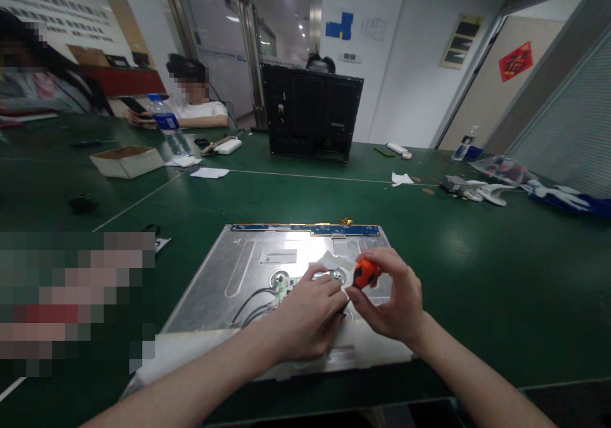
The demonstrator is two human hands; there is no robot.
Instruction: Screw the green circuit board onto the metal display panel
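A metal display panel (229, 294) lies flat on the green table, with a blue circuit strip (291, 229) along its far edge. On the panel's middle sits a small green circuit board (285, 286) with dark cables (248, 307) running from it. My right hand (394, 294) holds the orange and black handle of a screwdriver (366, 272), tilted with its shaft toward my left hand. My left hand (312, 313) lies over the board, its fingers bent near the shaft; what they grip, if anything, is hidden. The screwdriver's tip cannot be made out.
An upright black monitor casing (312, 113) stands at the back. Behind left are an open box (126, 162) and a water bottle (167, 125). Gloves and a plastic bag (506, 170) lie at the right. People sit across the table; a blurred-out arm (95, 281) reaches in from the left.
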